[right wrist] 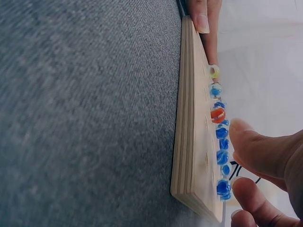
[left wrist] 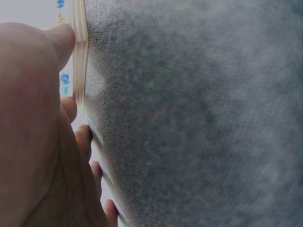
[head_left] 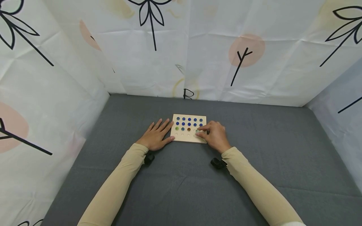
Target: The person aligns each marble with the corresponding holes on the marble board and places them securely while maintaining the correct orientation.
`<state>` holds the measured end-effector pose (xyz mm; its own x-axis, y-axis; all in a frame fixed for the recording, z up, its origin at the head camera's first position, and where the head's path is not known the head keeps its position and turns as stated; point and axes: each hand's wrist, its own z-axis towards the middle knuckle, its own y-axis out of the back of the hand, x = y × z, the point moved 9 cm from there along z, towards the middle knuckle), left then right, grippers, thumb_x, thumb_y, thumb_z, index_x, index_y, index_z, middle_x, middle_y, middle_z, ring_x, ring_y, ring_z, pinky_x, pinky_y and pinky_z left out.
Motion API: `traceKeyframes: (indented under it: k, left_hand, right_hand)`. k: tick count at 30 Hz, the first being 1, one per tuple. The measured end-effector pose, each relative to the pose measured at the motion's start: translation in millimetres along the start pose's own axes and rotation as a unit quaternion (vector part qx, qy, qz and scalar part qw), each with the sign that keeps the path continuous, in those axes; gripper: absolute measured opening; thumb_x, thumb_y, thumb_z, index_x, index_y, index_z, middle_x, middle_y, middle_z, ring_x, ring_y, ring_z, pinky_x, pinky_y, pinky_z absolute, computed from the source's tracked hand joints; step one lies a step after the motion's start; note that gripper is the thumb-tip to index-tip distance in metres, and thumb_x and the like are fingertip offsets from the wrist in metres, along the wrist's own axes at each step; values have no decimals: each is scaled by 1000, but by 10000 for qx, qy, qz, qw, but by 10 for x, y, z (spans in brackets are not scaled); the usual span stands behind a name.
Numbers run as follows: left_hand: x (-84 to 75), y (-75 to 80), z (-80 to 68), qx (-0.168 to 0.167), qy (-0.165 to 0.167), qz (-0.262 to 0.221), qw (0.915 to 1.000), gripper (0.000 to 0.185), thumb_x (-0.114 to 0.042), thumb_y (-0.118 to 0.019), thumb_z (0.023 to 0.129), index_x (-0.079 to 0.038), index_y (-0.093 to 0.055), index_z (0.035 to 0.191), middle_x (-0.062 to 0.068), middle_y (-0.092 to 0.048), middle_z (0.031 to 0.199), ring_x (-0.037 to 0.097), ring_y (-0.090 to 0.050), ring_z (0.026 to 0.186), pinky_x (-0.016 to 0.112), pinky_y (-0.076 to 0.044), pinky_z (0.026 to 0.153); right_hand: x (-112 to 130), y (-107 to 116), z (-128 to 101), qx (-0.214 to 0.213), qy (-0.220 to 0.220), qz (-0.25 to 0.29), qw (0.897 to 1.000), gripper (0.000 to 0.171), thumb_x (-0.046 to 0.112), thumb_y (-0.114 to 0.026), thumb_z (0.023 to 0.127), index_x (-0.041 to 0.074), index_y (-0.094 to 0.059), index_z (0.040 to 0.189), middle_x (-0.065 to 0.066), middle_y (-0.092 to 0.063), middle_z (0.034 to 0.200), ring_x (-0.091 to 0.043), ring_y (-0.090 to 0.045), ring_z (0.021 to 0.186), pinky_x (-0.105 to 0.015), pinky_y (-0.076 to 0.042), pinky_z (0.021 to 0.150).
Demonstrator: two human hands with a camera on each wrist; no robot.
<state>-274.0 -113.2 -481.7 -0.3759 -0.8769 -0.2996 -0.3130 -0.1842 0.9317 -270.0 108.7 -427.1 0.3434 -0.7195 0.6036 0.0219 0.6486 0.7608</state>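
While both beige sleeves (head_left: 118, 185) reach forward over the grey cloth-covered table (head_left: 181, 188), the left hand (head_left: 156, 135) lies flat with fingers straight and slightly spread, its thumb against the left edge of the wooden marble board (head_left: 189, 138); the right hand (head_left: 215, 135) curls at the board's right side, thumb and forefinger pinching a pale marble (head_left: 197, 131) over the third row. Judging by the sockets, the two far rows are filled with blue marbles (head_left: 189, 119), the third holds green, blue and orange ones, and the near row stands empty; beyond hangs a leaf-printed white backdrop (head_left: 198, 47).
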Motion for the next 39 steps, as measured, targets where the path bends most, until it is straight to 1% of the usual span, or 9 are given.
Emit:
traceKeyframes:
  k: [4, 9, 13, 18, 23, 29, 39]
  left_hand:
    - [24, -34, 13, 14, 9, 6, 10000, 76, -60, -36, 106, -20, -10, 165, 5, -7, 170, 31, 2, 156, 52, 3, 124]
    - [25, -35, 18, 23, 31, 20, 10000, 75, -57, -38, 107, -21, -10, 165, 4, -7, 170, 30, 2, 156, 52, 3, 124]
    - [19, -21, 15, -25, 10, -8, 10000, 74, -55, -41, 107, -19, -12, 165, 6, -9, 170, 32, 0, 156, 54, 2, 124]
    - [78, -89, 56, -71, -10, 65, 10000, 74, -59, -37, 107, -22, -11, 165, 3, -8, 170, 29, 1, 156, 52, 2, 124]
    - [111, -113, 80, -89, -20, -22, 10000, 74, -60, -36, 106, -24, -10, 165, 2, -7, 170, 28, 2, 156, 52, 3, 124]
    - [105, -106, 82, -52, 7, 32, 10000, 76, -62, -35, 105, -24, -9, 165, 1, -6, 170, 28, 2, 156, 52, 3, 124]
    - [84, -90, 67, -106, -28, 43, 9999, 76, -61, -37, 105, -22, -11, 165, 3, -8, 170, 29, 0, 156, 53, 2, 124]
  right_hand:
    - [14, -35, 30, 2, -32, -25, 10000, 22, 23, -85, 85, 8, -83, 101, -8, -64, 87, -26, -51, 79, -50, -35, 77]
    - [-17, -86, 54, 1, -133, -150, 9998, 21, 23, -86, 85, 9, -84, 99, -7, -65, 87, -27, -53, 81, -47, -33, 74]
    - [-33, -118, 64, 15, -186, -213, 9996, 20, 24, -86, 85, 9, -84, 99, -7, -66, 87, -28, -54, 84, -48, -34, 74]
    - [-39, -130, 75, -11, -210, -251, 9995, 19, 24, -85, 85, 10, -84, 98, -7, -67, 88, -29, -55, 85, -50, -35, 76]
    - [-42, -136, 89, -56, -245, -263, 9993, 20, 24, -85, 85, 9, -84, 99, -9, -69, 90, -31, -57, 87, -51, -35, 76]
    - [-19, -135, 109, -136, -212, -274, 9993, 19, 24, -85, 86, 9, -84, 98, -9, -72, 90, -31, -57, 84, -49, -35, 72]
    - [-10, -145, 114, -171, -233, -405, 9988, 19, 24, -82, 88, 10, -84, 100, -10, -68, 89, -30, -55, 83, -47, -32, 71]
